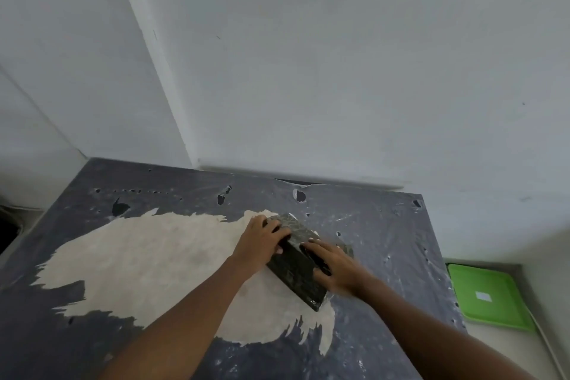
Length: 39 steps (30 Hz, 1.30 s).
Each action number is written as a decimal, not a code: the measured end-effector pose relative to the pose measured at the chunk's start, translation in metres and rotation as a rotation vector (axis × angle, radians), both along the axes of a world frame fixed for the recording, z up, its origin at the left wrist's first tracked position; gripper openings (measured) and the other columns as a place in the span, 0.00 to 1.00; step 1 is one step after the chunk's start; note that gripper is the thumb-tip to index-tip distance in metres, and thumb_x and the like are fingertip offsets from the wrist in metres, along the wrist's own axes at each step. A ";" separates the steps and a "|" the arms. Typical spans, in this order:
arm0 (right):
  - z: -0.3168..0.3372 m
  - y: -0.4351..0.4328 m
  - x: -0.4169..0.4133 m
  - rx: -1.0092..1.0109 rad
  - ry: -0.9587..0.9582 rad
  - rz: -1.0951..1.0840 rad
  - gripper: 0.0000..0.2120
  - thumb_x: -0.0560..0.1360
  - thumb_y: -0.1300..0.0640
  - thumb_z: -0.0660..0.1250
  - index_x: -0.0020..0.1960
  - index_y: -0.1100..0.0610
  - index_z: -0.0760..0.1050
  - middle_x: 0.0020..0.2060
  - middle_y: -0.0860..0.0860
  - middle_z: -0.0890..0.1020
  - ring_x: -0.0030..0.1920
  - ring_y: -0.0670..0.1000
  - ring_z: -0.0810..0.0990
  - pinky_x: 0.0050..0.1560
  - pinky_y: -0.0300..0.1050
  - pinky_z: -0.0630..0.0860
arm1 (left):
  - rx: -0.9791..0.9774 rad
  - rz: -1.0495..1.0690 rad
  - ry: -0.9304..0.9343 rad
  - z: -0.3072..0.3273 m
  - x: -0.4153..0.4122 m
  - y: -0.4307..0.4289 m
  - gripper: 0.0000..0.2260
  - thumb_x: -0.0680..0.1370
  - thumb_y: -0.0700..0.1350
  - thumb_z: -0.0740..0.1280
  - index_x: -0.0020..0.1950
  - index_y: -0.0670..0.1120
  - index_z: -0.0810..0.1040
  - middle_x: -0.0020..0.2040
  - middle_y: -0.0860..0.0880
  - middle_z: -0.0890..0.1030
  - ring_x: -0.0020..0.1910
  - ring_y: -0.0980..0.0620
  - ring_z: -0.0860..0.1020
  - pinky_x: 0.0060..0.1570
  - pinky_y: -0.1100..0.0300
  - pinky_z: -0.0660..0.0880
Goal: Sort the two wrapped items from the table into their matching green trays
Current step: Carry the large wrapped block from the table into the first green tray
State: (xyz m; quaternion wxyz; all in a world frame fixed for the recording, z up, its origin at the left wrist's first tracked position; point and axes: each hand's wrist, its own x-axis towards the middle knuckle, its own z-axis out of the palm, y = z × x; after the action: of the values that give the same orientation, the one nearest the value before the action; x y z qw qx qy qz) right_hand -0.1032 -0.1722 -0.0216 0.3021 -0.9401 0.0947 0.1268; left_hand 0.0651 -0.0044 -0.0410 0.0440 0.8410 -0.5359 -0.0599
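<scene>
Dark, film-wrapped block (pixel 296 259) lying on the bench (pixel 385 244), the left hand (pixel 262 241) and right hand (pixel 333 268) each closing a grip on one long side; lift level, then carry rightward to the green tray (pixel 490 296).

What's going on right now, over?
Both hands, left and right, on the dark wrapped item, still on table. One green tray visible, far right. Nothing in the way.

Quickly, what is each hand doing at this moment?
Left hand: closed over the far end of the dark wrapped item.
Right hand: fingers laid flat on the same item; a full grip cannot be told.
</scene>
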 end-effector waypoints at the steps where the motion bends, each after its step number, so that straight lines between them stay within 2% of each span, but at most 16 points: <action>1: -0.002 0.000 -0.003 0.030 0.022 -0.019 0.25 0.77 0.46 0.59 0.73 0.41 0.58 0.69 0.50 0.70 0.64 0.50 0.71 0.61 0.45 0.70 | 0.009 -0.006 -0.031 0.000 -0.003 -0.005 0.16 0.78 0.50 0.66 0.66 0.55 0.72 0.66 0.49 0.75 0.62 0.42 0.71 0.67 0.46 0.67; 4: -0.011 0.000 -0.009 0.058 0.039 -0.090 0.22 0.79 0.50 0.57 0.72 0.43 0.59 0.67 0.51 0.73 0.59 0.48 0.74 0.60 0.50 0.76 | 0.002 -0.008 -0.111 -0.003 -0.009 -0.019 0.13 0.79 0.51 0.65 0.62 0.54 0.74 0.62 0.49 0.77 0.62 0.41 0.71 0.72 0.41 0.62; 7: -0.022 -0.002 -0.009 -0.155 -0.067 -0.165 0.23 0.80 0.53 0.56 0.74 0.49 0.58 0.71 0.55 0.71 0.68 0.54 0.71 0.69 0.55 0.70 | 0.021 0.043 -0.099 0.000 -0.007 -0.030 0.13 0.80 0.54 0.63 0.63 0.54 0.75 0.61 0.49 0.77 0.63 0.41 0.71 0.72 0.39 0.60; 9: -0.028 0.000 -0.008 -0.318 -0.122 -0.172 0.26 0.80 0.51 0.56 0.76 0.53 0.53 0.75 0.57 0.64 0.75 0.58 0.61 0.76 0.62 0.59 | 0.052 0.109 -0.026 0.002 -0.002 -0.033 0.15 0.81 0.56 0.60 0.65 0.54 0.74 0.63 0.48 0.76 0.63 0.42 0.70 0.68 0.42 0.66; 11: -0.030 0.003 -0.006 -0.431 -0.130 -0.148 0.29 0.80 0.48 0.55 0.77 0.55 0.50 0.77 0.60 0.59 0.78 0.61 0.55 0.76 0.68 0.52 | 0.037 0.176 0.080 0.003 0.001 -0.036 0.14 0.82 0.55 0.59 0.66 0.53 0.72 0.63 0.47 0.74 0.63 0.43 0.69 0.60 0.47 0.74; 14: -0.031 0.006 -0.002 -0.540 -0.135 -0.106 0.34 0.78 0.46 0.59 0.77 0.58 0.51 0.77 0.64 0.57 0.77 0.66 0.53 0.74 0.72 0.51 | 0.012 0.231 0.180 0.002 0.000 -0.042 0.14 0.83 0.49 0.59 0.69 0.52 0.70 0.64 0.45 0.73 0.66 0.42 0.67 0.56 0.47 0.77; 17: -0.029 0.002 0.003 -0.568 -0.101 -0.119 0.35 0.77 0.47 0.63 0.77 0.60 0.54 0.76 0.66 0.58 0.77 0.68 0.54 0.73 0.73 0.54 | -0.060 0.266 0.275 -0.001 -0.001 -0.047 0.19 0.84 0.43 0.58 0.75 0.49 0.62 0.72 0.42 0.67 0.75 0.38 0.59 0.65 0.40 0.72; 19: -0.030 -0.003 0.005 -0.554 -0.053 -0.125 0.34 0.78 0.47 0.62 0.78 0.59 0.52 0.77 0.66 0.55 0.77 0.67 0.51 0.74 0.72 0.53 | -0.082 0.194 0.233 -0.007 0.000 -0.048 0.19 0.83 0.42 0.58 0.75 0.46 0.63 0.77 0.40 0.61 0.78 0.35 0.52 0.71 0.35 0.65; 21: -0.032 -0.009 0.007 -0.532 -0.011 -0.126 0.36 0.78 0.47 0.61 0.78 0.57 0.47 0.78 0.63 0.51 0.78 0.66 0.47 0.75 0.70 0.51 | -0.027 0.080 0.172 -0.013 0.000 -0.042 0.23 0.81 0.52 0.63 0.74 0.45 0.64 0.78 0.40 0.57 0.78 0.34 0.49 0.72 0.33 0.60; 22: -0.034 -0.012 0.008 -0.519 0.005 -0.124 0.38 0.78 0.46 0.62 0.79 0.55 0.44 0.79 0.62 0.49 0.78 0.65 0.45 0.76 0.69 0.51 | 0.016 0.038 0.161 -0.017 0.001 -0.037 0.31 0.76 0.59 0.67 0.74 0.45 0.62 0.79 0.40 0.56 0.78 0.34 0.48 0.73 0.32 0.60; 24: -0.036 -0.016 0.011 -0.514 0.031 -0.103 0.45 0.76 0.45 0.67 0.79 0.54 0.40 0.79 0.61 0.44 0.78 0.64 0.42 0.76 0.68 0.49 | 0.097 -0.005 0.056 -0.025 0.005 -0.030 0.44 0.67 0.65 0.72 0.76 0.46 0.59 0.78 0.41 0.57 0.77 0.34 0.51 0.70 0.37 0.65; 26: -0.037 -0.019 0.017 -0.528 0.054 -0.085 0.47 0.75 0.47 0.69 0.78 0.54 0.38 0.79 0.60 0.42 0.78 0.64 0.41 0.77 0.67 0.48 | 0.091 -0.013 -0.068 -0.028 0.008 -0.030 0.41 0.69 0.58 0.75 0.74 0.49 0.57 0.74 0.41 0.64 0.72 0.36 0.58 0.63 0.44 0.77; 29: -0.033 -0.029 0.027 -0.519 0.039 -0.090 0.39 0.77 0.53 0.64 0.79 0.55 0.43 0.79 0.61 0.48 0.78 0.64 0.46 0.77 0.65 0.52 | 0.032 -0.058 0.018 -0.021 0.023 -0.035 0.35 0.73 0.51 0.72 0.74 0.52 0.58 0.73 0.43 0.64 0.72 0.39 0.59 0.54 0.44 0.81; 32: -0.024 -0.041 0.031 -0.360 0.055 -0.108 0.34 0.76 0.57 0.63 0.78 0.55 0.51 0.78 0.58 0.55 0.78 0.61 0.54 0.74 0.63 0.62 | 0.100 -0.051 0.235 -0.006 0.041 -0.027 0.38 0.72 0.54 0.73 0.77 0.55 0.59 0.76 0.44 0.60 0.75 0.40 0.54 0.65 0.38 0.70; 35: -0.018 -0.045 0.032 -0.326 0.013 -0.102 0.28 0.78 0.58 0.62 0.76 0.54 0.58 0.77 0.56 0.62 0.75 0.58 0.63 0.68 0.61 0.72 | 0.194 0.018 0.395 0.003 0.052 -0.014 0.36 0.74 0.56 0.72 0.78 0.57 0.58 0.79 0.43 0.57 0.77 0.39 0.55 0.72 0.40 0.61; 39: -0.017 -0.036 0.034 -0.335 -0.040 -0.072 0.25 0.80 0.59 0.61 0.75 0.54 0.60 0.75 0.56 0.65 0.73 0.58 0.65 0.66 0.60 0.74 | 0.184 0.156 0.557 0.001 0.046 -0.004 0.30 0.79 0.49 0.68 0.78 0.54 0.60 0.77 0.44 0.60 0.72 0.41 0.65 0.69 0.48 0.66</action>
State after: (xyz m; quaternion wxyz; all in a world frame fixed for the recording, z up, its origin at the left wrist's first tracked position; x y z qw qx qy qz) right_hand -0.0694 -0.2081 -0.0382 0.1474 -0.9755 0.1423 0.0798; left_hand 0.1114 -0.0082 -0.0399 0.1175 0.8312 -0.4296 -0.3329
